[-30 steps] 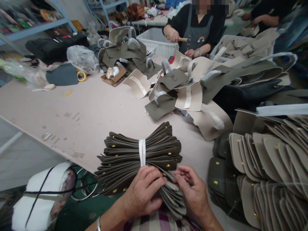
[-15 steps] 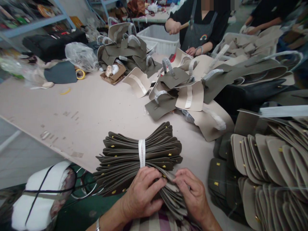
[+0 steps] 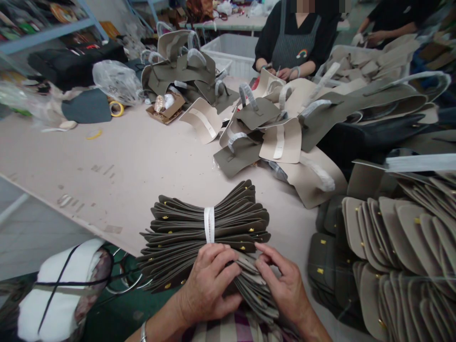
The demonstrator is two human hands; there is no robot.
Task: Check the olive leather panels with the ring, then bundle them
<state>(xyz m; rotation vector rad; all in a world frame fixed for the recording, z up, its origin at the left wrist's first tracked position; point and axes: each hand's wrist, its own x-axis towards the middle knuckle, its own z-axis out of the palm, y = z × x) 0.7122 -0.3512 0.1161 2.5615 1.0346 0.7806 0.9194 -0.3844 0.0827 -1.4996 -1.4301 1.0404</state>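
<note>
A thick bundle of dark olive-grey leather flaps [image 3: 178, 232] lies at the table's near edge, pinched at its waist by a white band [image 3: 209, 223]. Small yellow pieces dot the flaps, whose ends fan out on both sides. My left hand [image 3: 213, 280] is closed over the near side of the bundle, covering the lower part of the band. At the bundle's right end is my right hand [image 3: 281, 280], its index finger stretched out and its thumb apart from it, touching the edges of the near flaps. Those near flaps show a paler side.
Stacked flaps [image 3: 399, 228] fill the right side. Bag panels with wrapped handles [image 3: 256, 114] lie heaped ahead. Farther left are a small cardboard box [image 3: 167, 114], a tape roll [image 3: 116, 109] and a plastic bag [image 3: 117, 83]. A co-worker in a striped apron [image 3: 292, 50] works across the table.
My right hand's fingers have parted from their pinch on the flap edges, the index finger straightening. My left hand stays on the bundle. The co-worker's raised hammer has come down out of sight.
</note>
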